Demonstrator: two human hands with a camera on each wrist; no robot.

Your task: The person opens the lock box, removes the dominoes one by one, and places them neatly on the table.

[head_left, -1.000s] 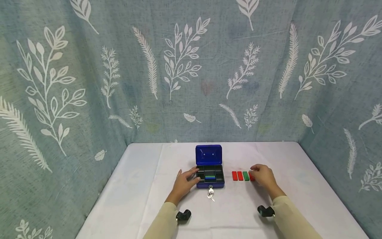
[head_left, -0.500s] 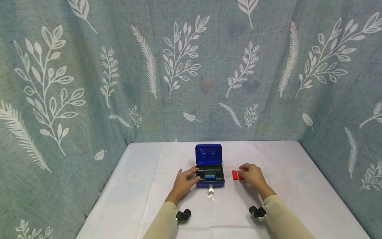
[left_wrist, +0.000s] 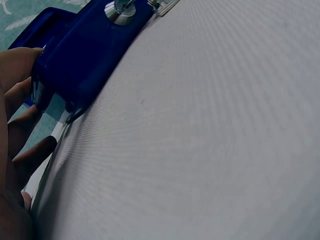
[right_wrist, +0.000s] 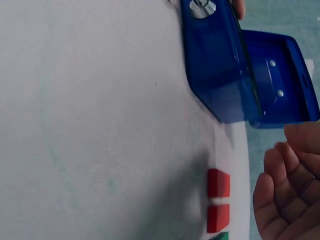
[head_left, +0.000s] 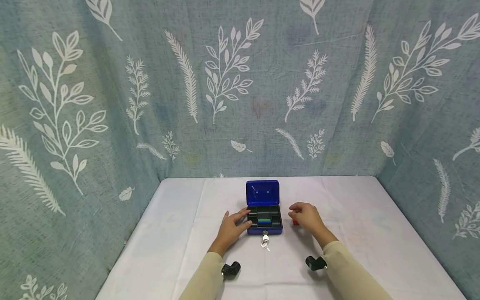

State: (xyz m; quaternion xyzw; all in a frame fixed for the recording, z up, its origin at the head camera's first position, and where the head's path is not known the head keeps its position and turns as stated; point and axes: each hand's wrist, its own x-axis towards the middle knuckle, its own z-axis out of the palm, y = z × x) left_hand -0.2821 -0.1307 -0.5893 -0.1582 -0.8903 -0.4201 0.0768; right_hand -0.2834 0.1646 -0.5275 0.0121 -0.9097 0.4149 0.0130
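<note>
My left hand (head_left: 229, 230) rests against the left side of a small blue cash box (head_left: 275, 231), its lid (head_left: 262, 192) raised. Fingers (left_wrist: 20, 65) touch the box's edge in the left wrist view. In the black tray (head_left: 276, 217) lie thin green and blue pieces (head_left: 264, 221). Right of the box my right hand (head_left: 309, 217) hovers over a row of small flat blocks, fingers loosely bent and nothing seen between them. In the right wrist view two red blocks (right_wrist: 218, 183) and part of a green block (right_wrist: 223, 236) show on the table; the head view shows only one red edge.
A key ring with keys (head_left: 265, 243) hangs from the lock (right_wrist: 202, 8) at the box's front. White cloth covers the table (head_left: 180, 233). A blue-grey leaf-patterned curtain (head_left: 240, 83) encloses the back and sides.
My right hand has moved left along the row of blocks, from the far right one to the one nearest the box. The left hand has stayed on the box.
</note>
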